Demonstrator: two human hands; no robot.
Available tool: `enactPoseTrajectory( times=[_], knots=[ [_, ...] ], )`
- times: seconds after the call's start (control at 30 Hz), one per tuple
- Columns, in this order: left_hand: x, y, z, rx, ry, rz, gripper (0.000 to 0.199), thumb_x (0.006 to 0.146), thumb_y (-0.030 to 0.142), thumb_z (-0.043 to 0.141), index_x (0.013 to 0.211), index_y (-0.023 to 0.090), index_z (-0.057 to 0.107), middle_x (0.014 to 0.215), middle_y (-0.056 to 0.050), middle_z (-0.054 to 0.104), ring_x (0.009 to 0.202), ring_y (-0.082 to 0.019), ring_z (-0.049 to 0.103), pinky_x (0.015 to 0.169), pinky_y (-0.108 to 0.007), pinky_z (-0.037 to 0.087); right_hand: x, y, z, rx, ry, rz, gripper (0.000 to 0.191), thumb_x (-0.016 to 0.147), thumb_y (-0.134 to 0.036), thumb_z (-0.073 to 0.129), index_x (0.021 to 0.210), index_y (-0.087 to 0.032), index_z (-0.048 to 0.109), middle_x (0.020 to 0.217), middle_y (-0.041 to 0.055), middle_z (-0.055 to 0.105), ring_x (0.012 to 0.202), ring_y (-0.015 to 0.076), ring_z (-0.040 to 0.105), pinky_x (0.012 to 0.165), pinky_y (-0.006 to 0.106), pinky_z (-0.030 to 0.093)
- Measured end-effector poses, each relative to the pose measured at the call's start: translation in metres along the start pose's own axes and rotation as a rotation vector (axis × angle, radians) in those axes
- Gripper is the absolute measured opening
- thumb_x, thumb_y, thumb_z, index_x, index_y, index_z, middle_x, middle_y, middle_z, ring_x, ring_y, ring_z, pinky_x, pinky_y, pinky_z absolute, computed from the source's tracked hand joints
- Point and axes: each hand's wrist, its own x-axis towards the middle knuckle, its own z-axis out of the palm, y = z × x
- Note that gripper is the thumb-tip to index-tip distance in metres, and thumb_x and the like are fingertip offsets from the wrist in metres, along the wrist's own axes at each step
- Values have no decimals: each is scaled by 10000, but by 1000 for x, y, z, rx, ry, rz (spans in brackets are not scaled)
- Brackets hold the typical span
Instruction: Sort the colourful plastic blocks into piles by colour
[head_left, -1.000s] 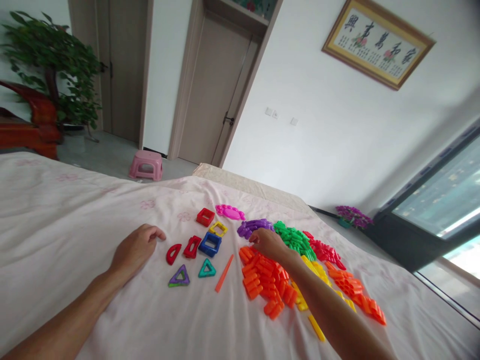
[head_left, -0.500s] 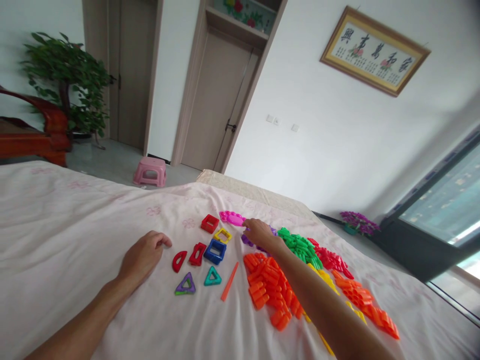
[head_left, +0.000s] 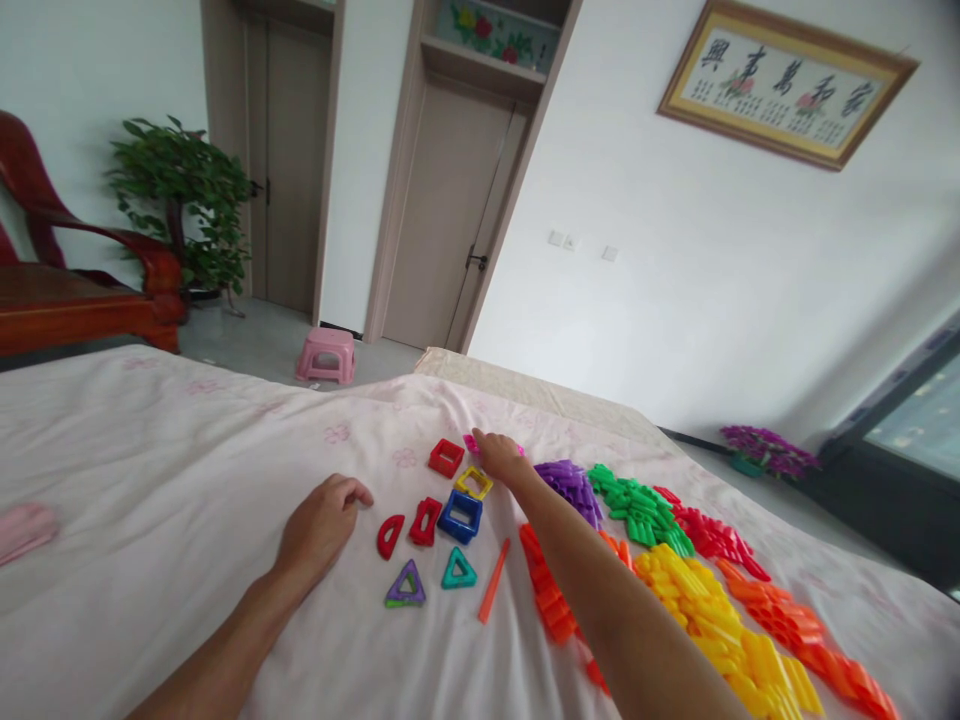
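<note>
My right hand (head_left: 499, 456) is over the pink piece (head_left: 471, 443) at the far edge of the toys, its fingers curled; their grip is hard to make out. My left hand (head_left: 328, 515) rests on the sheet, fingers curled, left of a red half-round piece (head_left: 390, 537). Between the hands lie red squares (head_left: 446, 458), a yellow square (head_left: 474, 483), a blue square (head_left: 460, 516), a teal triangle (head_left: 458, 569), a purple and green triangle (head_left: 406, 585) and a thin orange stick (head_left: 494, 581). Purple pieces (head_left: 568, 490) lie right of my right hand.
Piles of green (head_left: 637, 508), red (head_left: 716, 535), yellow (head_left: 720, 625) and orange pieces (head_left: 810, 635) spread to the right on the sheet (head_left: 315, 660). A pink cloth (head_left: 26, 530) lies at left. Beyond the bed stand a pink stool (head_left: 327, 356) and a wooden chair (head_left: 82, 300).
My right hand has moved left across the pink piece, uncovering the purple pieces. The view has shifted, bringing more of the yellow pile and the pink cloth into sight.
</note>
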Motion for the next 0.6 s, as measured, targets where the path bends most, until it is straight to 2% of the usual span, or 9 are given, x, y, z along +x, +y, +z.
enactPoseTrajectory(
  times=[0.13, 0.23, 0.27, 0.33, 0.4, 0.47, 0.53, 0.6],
  knots=[
    [1, 0, 0, -3, 5, 21, 326, 804, 78, 424, 850, 227, 711, 1041, -35, 688, 946, -180, 619, 809, -287, 417, -8, 7, -24, 38, 85, 52, 440, 937, -90, 453, 1362, -189, 508, 1234, 152, 677, 1136, 253, 644, 887, 328, 461],
    [2, -2, 1, 6, 13, 25, 320, 810, 94, 426, 859, 234, 710, 1049, -31, 695, 950, -184, 626, 806, -287, 421, -25, 15, -51, 117, 229, 105, 499, 937, -85, 395, 1412, -218, 470, 1244, 130, 679, 1132, 247, 640, 894, 337, 459],
    [2, -3, 1, 12, 15, 24, 322, 813, 100, 423, 866, 238, 709, 1054, -29, 697, 952, -186, 629, 803, -288, 423, -34, 16, -59, 210, 310, 118, 505, 925, -96, 406, 1407, -222, 479, 1228, 116, 688, 1119, 244, 642, 894, 335, 462],
    [2, -4, 1, 24, 12, 21, 330, 821, 115, 414, 880, 246, 712, 1069, -24, 701, 956, -189, 636, 799, -288, 429, -60, 14, -67, 546, 470, 119, 450, 870, -135, 471, 1304, -199, 569, 1126, 90, 721, 1030, 235, 663, 850, 318, 481],
    [3, -6, 2, 34, 9, 28, 337, 834, 132, 406, 886, 251, 716, 1080, -22, 708, 967, -192, 644, 808, -288, 437, -93, 7, -64, 1010, 535, 75, 325, 783, -178, 556, 1093, -163, 653, 948, 58, 737, 861, 214, 675, 750, 294, 499],
    [3, -9, 1, 46, 7, 37, 334, 844, 151, 407, 893, 254, 720, 1090, -21, 716, 975, -198, 651, 816, -288, 445, -132, -7, -49, 1418, 464, 10, 228, 707, -218, 628, 924, -153, 655, 801, 22, 710, 699, 179, 643, 651, 271, 489],
    [5, -11, 1, 60, 0, 35, 323, 850, 175, 421, 924, 259, 724, 1100, -19, 723, 970, -207, 659, 805, -291, 453, -170, -23, -26, 1677, 360, -25, 216, 643, -227, 691, 841, -155, 646, 726, -5, 684, 616, 146, 603, 612, 253, 471],
    [5, -13, 1, 66, -9, 25, 321, 853, 196, 432, 966, 262, 724, 1102, -21, 730, 950, -212, 667, 781, -291, 460, -203, -38, 0, 1818, 268, -14, 243, 617, -221, 725, 840, -155, 653, 719, -9, 684, 599, 134, 591, 604, 246, 465]
  ],
)
